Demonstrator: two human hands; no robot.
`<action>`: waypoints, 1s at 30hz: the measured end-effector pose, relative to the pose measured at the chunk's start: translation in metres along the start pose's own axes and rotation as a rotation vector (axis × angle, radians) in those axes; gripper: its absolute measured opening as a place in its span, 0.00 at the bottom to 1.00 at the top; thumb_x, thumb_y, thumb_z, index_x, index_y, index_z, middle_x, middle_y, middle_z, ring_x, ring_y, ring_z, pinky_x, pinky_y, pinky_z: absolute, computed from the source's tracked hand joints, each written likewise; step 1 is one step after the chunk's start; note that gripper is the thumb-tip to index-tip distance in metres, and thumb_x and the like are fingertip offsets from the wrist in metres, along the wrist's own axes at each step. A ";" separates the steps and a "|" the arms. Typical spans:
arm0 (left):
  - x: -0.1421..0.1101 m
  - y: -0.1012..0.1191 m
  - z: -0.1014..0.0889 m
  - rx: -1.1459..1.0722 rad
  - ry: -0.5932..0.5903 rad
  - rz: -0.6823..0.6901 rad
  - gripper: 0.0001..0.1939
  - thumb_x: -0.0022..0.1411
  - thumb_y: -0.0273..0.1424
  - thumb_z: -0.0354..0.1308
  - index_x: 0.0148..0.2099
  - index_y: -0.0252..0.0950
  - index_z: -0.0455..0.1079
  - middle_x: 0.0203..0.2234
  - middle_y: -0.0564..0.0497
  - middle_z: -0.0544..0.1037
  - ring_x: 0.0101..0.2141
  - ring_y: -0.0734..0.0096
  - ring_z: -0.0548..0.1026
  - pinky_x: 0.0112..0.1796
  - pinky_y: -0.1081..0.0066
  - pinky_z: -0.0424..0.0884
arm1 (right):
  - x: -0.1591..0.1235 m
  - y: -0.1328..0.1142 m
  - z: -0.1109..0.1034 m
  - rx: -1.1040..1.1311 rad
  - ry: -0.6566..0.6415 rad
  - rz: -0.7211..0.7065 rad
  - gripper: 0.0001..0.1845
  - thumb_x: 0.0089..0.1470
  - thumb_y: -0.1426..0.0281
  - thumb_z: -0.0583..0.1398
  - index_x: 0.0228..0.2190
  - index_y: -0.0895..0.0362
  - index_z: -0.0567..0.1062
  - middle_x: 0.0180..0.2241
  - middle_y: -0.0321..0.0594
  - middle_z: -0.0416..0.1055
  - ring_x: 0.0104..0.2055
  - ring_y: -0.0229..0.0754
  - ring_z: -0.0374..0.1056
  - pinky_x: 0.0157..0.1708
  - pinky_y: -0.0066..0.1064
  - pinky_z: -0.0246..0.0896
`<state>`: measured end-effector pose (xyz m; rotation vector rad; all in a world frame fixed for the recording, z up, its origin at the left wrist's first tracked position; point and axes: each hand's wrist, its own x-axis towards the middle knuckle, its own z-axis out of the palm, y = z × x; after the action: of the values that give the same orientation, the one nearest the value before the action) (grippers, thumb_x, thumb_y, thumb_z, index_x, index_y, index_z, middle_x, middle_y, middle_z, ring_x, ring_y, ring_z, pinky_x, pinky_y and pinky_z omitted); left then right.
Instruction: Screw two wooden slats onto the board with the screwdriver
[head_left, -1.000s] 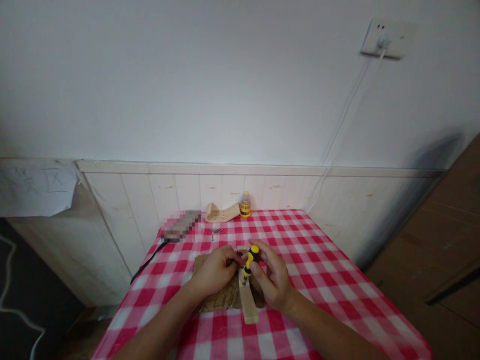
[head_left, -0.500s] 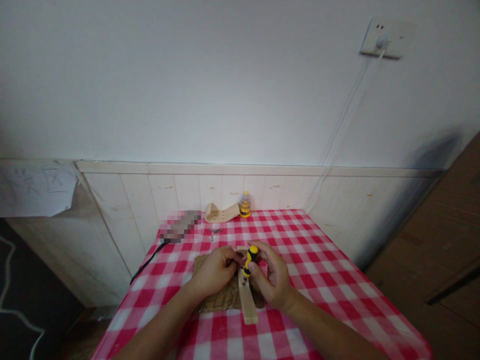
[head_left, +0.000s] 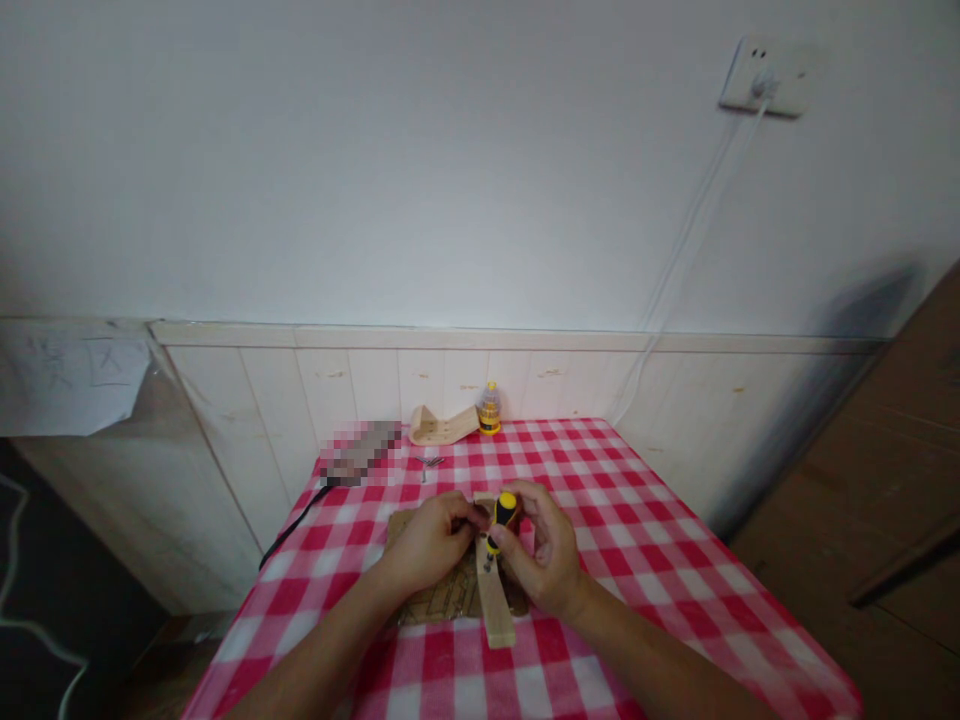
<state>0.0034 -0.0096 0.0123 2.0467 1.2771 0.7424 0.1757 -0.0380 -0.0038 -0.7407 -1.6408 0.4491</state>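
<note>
A yellow and black screwdriver (head_left: 504, 512) stands nearly upright over a curved wooden piece (head_left: 495, 605), its tip down by small dark screws (head_left: 488, 565) in the wood. My right hand (head_left: 546, 550) has its thumb and fingers around the screwdriver's handle. On the other side, my left hand (head_left: 435, 540) is closed at the far part of the wooden piece, its fingertips pressed against it and partly hidden. Beneath the wood lies a brown board (head_left: 442, 600) with dark line markings.
Several loose screws (head_left: 430, 462) lie on the red and white checked tablecloth (head_left: 637, 600). Behind them are another curved wooden piece (head_left: 442, 428) and a yellow-capped clear bottle-shaped container (head_left: 490, 408). A blurred-out flat object (head_left: 364, 455) with a black strap lies at the left edge.
The screwdriver's handle has turned slightly, and my right fingers have shifted around it. My left hand and the wooden piece stay in place.
</note>
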 end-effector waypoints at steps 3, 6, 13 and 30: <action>0.000 -0.001 0.000 -0.031 -0.014 0.028 0.14 0.57 0.23 0.53 0.36 0.39 0.80 0.34 0.51 0.83 0.37 0.67 0.79 0.41 0.71 0.72 | -0.001 0.001 0.000 -0.005 0.006 -0.006 0.15 0.56 0.71 0.61 0.47 0.52 0.69 0.35 0.41 0.75 0.33 0.44 0.74 0.34 0.34 0.72; 0.000 0.000 0.000 -0.040 -0.018 0.023 0.14 0.57 0.22 0.53 0.35 0.40 0.80 0.34 0.52 0.83 0.38 0.67 0.79 0.42 0.71 0.72 | -0.002 0.003 0.000 -0.001 0.011 0.003 0.15 0.57 0.70 0.62 0.46 0.52 0.68 0.34 0.40 0.74 0.33 0.44 0.73 0.34 0.34 0.72; 0.004 -0.010 0.006 -0.143 -0.032 0.031 0.12 0.61 0.27 0.53 0.42 0.37 0.77 0.38 0.50 0.83 0.40 0.67 0.79 0.42 0.71 0.72 | 0.000 0.008 0.001 0.072 0.105 0.105 0.14 0.60 0.67 0.61 0.47 0.52 0.69 0.33 0.38 0.73 0.33 0.42 0.72 0.34 0.33 0.71; 0.000 0.002 -0.001 -0.038 -0.028 0.030 0.11 0.61 0.25 0.53 0.35 0.37 0.78 0.34 0.52 0.83 0.37 0.68 0.78 0.38 0.74 0.70 | 0.001 0.026 0.002 0.034 0.054 0.148 0.23 0.65 0.65 0.57 0.59 0.51 0.65 0.44 0.45 0.78 0.42 0.44 0.77 0.40 0.34 0.73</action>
<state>0.0037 -0.0104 0.0149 2.0430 1.2096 0.7436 0.1796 -0.0182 -0.0209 -0.8453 -1.5306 0.5570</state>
